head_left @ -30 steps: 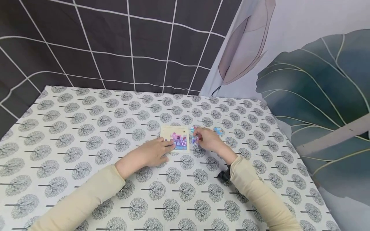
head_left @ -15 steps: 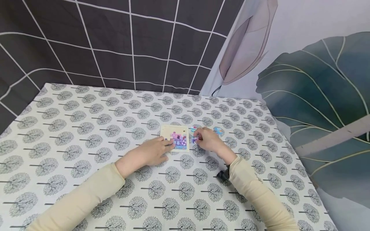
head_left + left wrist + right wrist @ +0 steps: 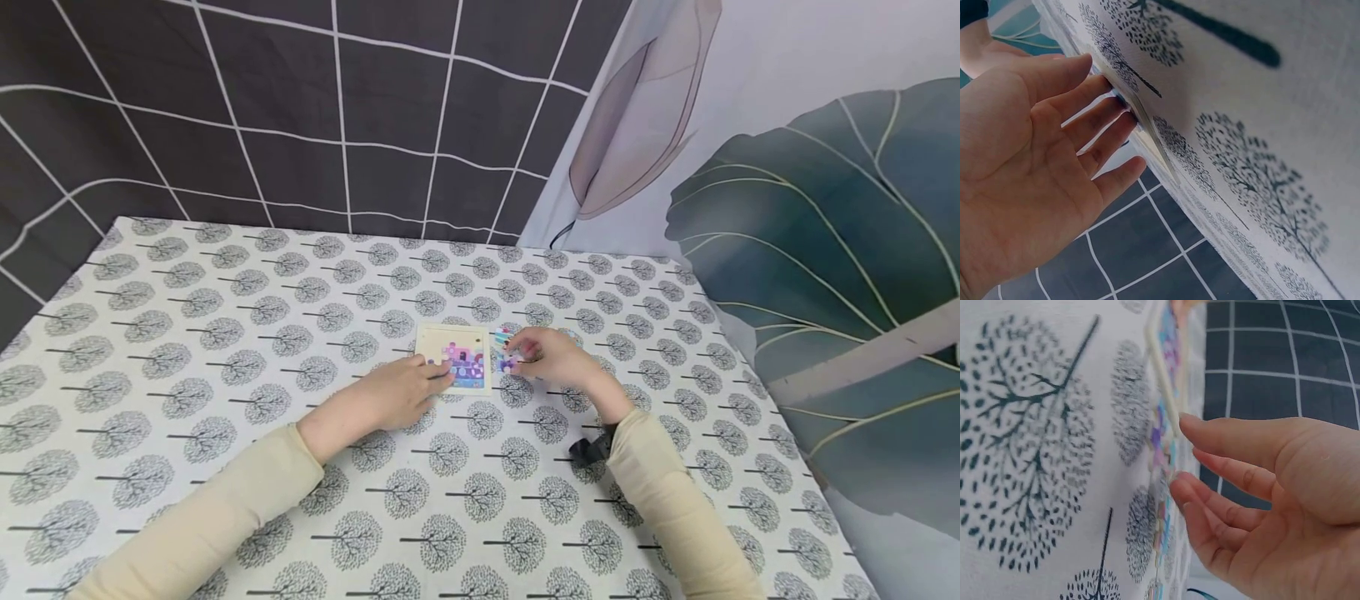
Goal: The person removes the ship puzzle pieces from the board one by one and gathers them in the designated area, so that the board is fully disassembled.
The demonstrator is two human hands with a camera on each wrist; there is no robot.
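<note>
A jigsaw puzzle board [image 3: 432,338] with a cream frame and a partly filled pink, purple and blue picture lies on the cloth. My left hand [image 3: 397,392] rests its fairly straight fingertips on the board's left part; in the left wrist view those fingers [image 3: 1107,119] reach over the board's edge. Just right of the board, my right hand [image 3: 557,358] hovers over loose jigsaw pieces [image 3: 507,365], purple and light blue. In the right wrist view its thumb and fingers stand apart, with nothing seen between them, beside the colourful pieces [image 3: 1157,437]. Part of the pieces is hidden by this hand.
The table is covered with a white cloth [image 3: 405,492] printed with dark trees. A dark curtain with white grid lines [image 3: 285,108] hangs behind it. A leaf-patterned drape [image 3: 840,233] stands at the right.
My right hand has shifted slightly right and spread its thumb and fingers apart over the pieces. It now covers a light blue piece seen earlier at its right. The left hand stays put.
</note>
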